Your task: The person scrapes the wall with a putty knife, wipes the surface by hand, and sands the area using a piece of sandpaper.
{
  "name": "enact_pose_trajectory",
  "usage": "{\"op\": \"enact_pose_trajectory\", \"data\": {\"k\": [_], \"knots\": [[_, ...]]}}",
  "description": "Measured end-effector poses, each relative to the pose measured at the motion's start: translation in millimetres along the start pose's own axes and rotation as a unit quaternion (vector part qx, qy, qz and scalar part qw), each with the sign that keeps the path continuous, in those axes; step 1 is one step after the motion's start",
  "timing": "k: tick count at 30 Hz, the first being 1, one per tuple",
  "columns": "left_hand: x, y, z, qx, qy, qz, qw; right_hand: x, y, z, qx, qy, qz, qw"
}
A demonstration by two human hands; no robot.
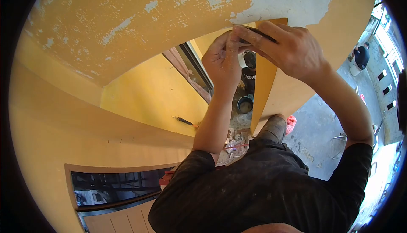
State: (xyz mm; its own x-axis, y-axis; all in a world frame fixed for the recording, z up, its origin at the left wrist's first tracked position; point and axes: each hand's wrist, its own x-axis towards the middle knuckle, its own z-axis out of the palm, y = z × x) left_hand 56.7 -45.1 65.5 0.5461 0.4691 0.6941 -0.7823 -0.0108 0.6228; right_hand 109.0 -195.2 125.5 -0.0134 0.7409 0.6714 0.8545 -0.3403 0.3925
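Note:
Both hands meet overhead, at the lower edge of the yellow ceiling (161, 21) where its paint is worn. My right hand (296, 51) is closed around a thin, dark, flat tool (265, 35); most of it is hidden by the fingers, so its kind does not show. Against those fingertips, my left hand (225, 61) has its dusty thumb and fingers pressed together. What the left fingers hold, if anything, is hidden. Just beyond the hands lies a bare grey-white patch (292, 0) with ragged paint edges.
A yellow pillar (275, 93) stands below my right hand. On a yellow ledge lies a dark-handled pointed tool (183, 120). A bucket (245, 104) sits on the floor near a person in dark clothing (249, 76). Another person (361, 57) is at far right. Rubble (237, 142) lies below.

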Motion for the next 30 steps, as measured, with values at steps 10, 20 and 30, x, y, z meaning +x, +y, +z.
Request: {"op": "enact_pose_trajectory", "data": {"k": [10, 20, 30], "knots": [[1, -15, -45, 0.058, 0.02, 0.14, 0.988, -8, -3, -5, 0.112, 0.038, 0.045, 0.992], [5, -8, -56, 0.077, -0.093, 0.152, 0.981, -4, -1, 4, -0.024, -0.012, 0.04, 0.999], [-5, 2, -25, 0.045, 0.023, -0.007, 0.999, -19, -16, -12, 0.298, 0.021, 0.156, 0.941]]}}
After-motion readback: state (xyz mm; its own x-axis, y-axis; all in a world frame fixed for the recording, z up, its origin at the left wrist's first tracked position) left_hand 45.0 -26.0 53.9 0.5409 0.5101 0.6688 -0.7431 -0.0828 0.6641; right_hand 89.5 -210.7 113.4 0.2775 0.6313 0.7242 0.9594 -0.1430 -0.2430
